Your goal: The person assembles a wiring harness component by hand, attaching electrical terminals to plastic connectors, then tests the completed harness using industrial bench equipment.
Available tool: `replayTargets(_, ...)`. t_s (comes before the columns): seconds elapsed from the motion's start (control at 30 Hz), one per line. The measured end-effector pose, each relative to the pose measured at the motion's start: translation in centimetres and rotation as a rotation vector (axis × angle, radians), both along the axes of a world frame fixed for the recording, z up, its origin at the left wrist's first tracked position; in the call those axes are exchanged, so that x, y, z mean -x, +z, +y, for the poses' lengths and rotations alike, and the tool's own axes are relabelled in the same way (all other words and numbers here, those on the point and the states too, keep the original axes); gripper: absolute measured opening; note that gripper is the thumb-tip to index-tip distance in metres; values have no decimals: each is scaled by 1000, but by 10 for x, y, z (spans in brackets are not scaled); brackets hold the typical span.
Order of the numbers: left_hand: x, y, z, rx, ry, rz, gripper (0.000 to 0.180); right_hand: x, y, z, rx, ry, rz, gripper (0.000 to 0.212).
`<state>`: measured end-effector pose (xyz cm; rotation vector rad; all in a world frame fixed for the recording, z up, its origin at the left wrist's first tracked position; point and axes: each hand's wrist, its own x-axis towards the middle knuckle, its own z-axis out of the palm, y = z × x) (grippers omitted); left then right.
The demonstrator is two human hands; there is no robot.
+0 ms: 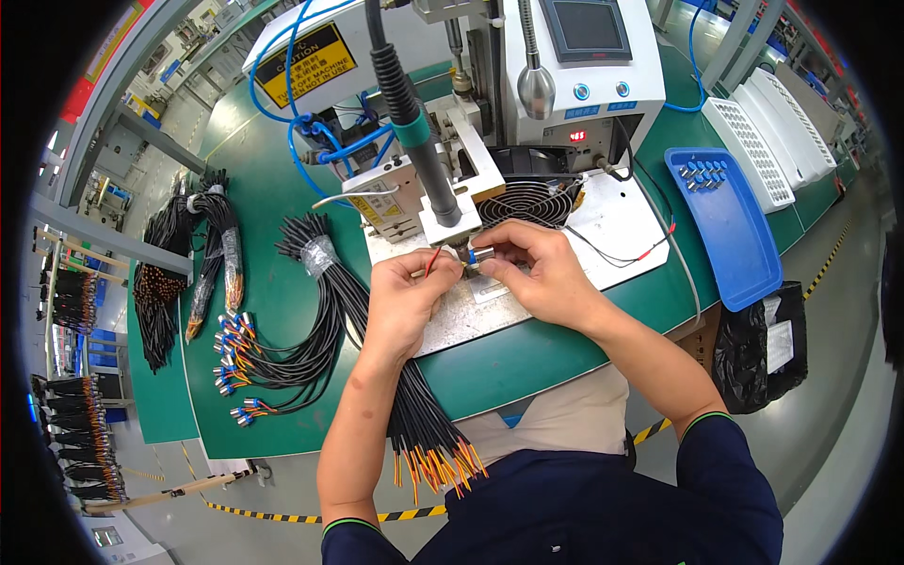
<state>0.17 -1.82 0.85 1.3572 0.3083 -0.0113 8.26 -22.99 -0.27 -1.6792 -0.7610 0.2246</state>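
Observation:
Under the soldering iron (pixel 435 179) of a bench machine, both my hands meet. My right hand (pixel 541 268) is closed, thumb and fingers pinching a small metal connector (pixel 483 255) with a blue end. Beside it my left hand (pixel 403 294) pinches a thin wire (pixel 433 261) with red insulation; its far end is hidden near the connector. A bundle of black cables (pixel 353 297) runs beneath my left wrist, its stripped orange and yellow wire ends (pixel 438 461) hanging over the table's front edge. Left of it lie cables with blue-and-metal connectors (pixel 235 348) fitted.
A blue tray (pixel 739 245) with several connectors (pixel 704 174) stands on the right, near white perforated racks (pixel 749 151). A black fan (pixel 527 202) sits behind my right hand. More tied black cables (pixel 221 226) lie at the left. A black bag (pixel 753 353) hangs at the right edge.

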Motion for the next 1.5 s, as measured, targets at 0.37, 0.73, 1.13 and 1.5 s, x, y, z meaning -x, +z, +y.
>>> replayTargets(0.37, 0, 1, -1, -9, 11, -5, 5, 0, -2, 1, -4, 5, 17, 27)
replayTargets(0.73, 0, 0, -2, -10, 15, -4, 6, -1, -2, 1, 8, 2, 20, 27)
replayTargets(1.13, 2, 1, 1, -10, -10, -2, 9, 0, -1, 1, 18, -2, 14, 26)
replayTargets(1.5, 1, 0, 1, 6, -1, 2, 9, 1, -3, 1, 17, -13, 12, 25)
